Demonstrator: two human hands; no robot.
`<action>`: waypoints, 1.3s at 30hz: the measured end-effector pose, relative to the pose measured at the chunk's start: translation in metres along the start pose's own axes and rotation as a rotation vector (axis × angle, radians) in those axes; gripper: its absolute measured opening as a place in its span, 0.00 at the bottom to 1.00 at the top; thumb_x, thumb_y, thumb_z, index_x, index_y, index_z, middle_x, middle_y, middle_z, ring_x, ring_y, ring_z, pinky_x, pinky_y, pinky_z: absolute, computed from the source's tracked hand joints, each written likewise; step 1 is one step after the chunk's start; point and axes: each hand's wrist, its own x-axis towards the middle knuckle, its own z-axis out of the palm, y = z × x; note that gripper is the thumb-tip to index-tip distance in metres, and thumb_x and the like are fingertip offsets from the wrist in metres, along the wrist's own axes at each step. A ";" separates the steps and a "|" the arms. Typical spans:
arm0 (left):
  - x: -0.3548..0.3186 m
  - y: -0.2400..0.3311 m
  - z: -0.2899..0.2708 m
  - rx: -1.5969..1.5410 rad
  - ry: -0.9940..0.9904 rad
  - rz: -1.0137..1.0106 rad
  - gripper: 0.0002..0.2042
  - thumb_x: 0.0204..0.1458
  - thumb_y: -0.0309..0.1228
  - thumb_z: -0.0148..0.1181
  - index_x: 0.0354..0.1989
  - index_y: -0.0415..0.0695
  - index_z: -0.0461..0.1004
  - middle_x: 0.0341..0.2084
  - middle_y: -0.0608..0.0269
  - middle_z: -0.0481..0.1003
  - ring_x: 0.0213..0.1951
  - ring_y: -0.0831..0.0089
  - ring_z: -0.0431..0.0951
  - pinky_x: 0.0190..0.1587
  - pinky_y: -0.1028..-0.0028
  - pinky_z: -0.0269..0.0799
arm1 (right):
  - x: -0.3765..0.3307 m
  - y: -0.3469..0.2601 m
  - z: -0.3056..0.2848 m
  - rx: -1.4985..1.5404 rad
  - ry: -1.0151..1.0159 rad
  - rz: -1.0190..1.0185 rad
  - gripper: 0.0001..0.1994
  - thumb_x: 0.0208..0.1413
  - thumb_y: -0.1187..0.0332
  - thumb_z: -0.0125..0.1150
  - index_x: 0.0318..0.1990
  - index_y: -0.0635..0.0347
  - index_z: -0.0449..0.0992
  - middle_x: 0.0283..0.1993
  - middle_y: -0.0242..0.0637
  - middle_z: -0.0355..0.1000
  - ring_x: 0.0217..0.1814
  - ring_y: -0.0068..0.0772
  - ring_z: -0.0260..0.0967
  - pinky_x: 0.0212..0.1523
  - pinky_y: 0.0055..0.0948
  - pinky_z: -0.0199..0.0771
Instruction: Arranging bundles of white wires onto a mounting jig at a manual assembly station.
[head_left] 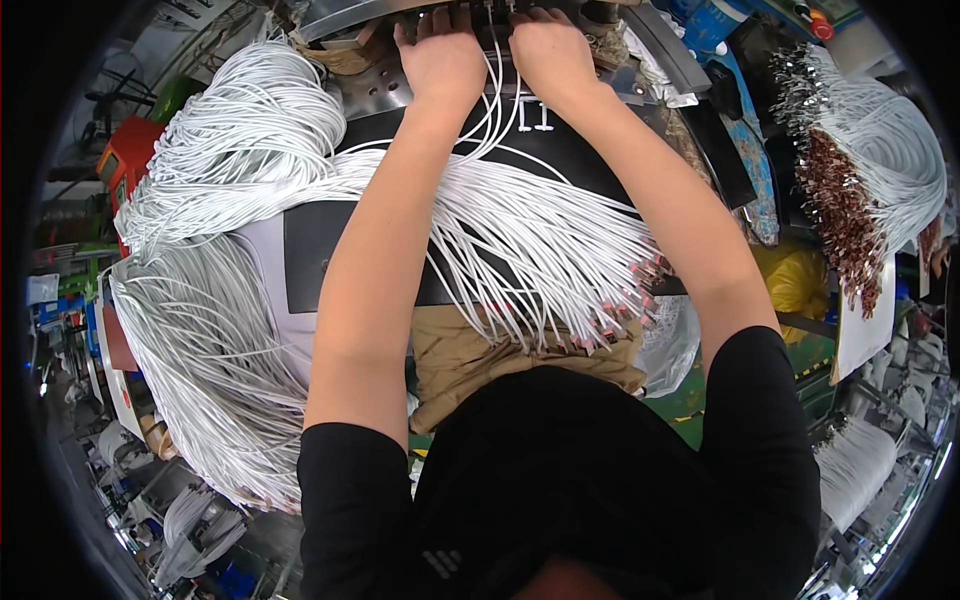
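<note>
Both of my hands reach to the machine's dark metal plate at the top edge of the view. My left hand (pixel 443 62) has its fingers bent forward and curled down; their tips and whatever they hold are hidden. My right hand (pixel 553 55) is closed, its index finger against a white cable (pixel 517 85). Another white cable (pixel 496 45) runs up between the two hands to small metal parts at the machine. Both cables come from a fanned bundle of white cables (pixel 540 225) lying under my forearms, with reddish and metal ends at the right.
A thick coil of white cables (pixel 255 115) lies at the left, and more cables (pixel 205 340) hang below it. At the right are cables with copper-coloured ends (pixel 845 190). A yellow bag (pixel 795 285) and a blue container (pixel 712 22) stand beyond my right arm.
</note>
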 end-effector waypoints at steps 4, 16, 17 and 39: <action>-0.010 -0.016 -0.016 0.068 -0.113 -0.037 0.24 0.55 0.34 0.51 0.60 0.38 0.71 0.60 0.44 0.71 0.64 0.51 0.66 0.65 0.47 0.57 | -0.004 -0.029 -0.065 0.238 -0.116 0.096 0.11 0.60 0.67 0.55 0.38 0.65 0.79 0.41 0.51 0.77 0.48 0.48 0.74 0.50 0.39 0.74; -0.288 0.049 -0.262 -1.817 -0.536 -1.444 0.19 0.67 0.39 0.48 0.28 0.36 0.74 0.22 0.54 0.76 0.26 0.68 0.76 0.31 0.73 0.71 | -0.360 0.039 -0.174 0.477 0.070 0.673 0.13 0.62 0.75 0.51 0.23 0.62 0.68 0.21 0.33 0.62 0.23 0.24 0.58 0.24 0.28 0.57; -0.291 0.053 -0.255 -1.708 -0.331 -1.582 0.18 0.67 0.38 0.48 0.30 0.37 0.74 0.24 0.54 0.77 0.27 0.68 0.76 0.32 0.72 0.72 | -0.396 0.023 -0.171 0.518 -0.111 0.692 0.12 0.59 0.76 0.53 0.22 0.63 0.68 0.21 0.35 0.64 0.23 0.26 0.59 0.24 0.31 0.58; -0.308 0.035 -0.226 -1.094 0.058 -1.705 0.07 0.64 0.26 0.54 0.47 0.38 0.74 0.44 0.63 0.78 0.47 0.73 0.77 0.52 0.71 0.73 | -0.411 -0.033 -0.151 1.324 -0.511 1.172 0.40 0.55 0.58 0.69 0.70 0.52 0.51 0.63 0.37 0.57 0.61 0.37 0.60 0.60 0.49 0.71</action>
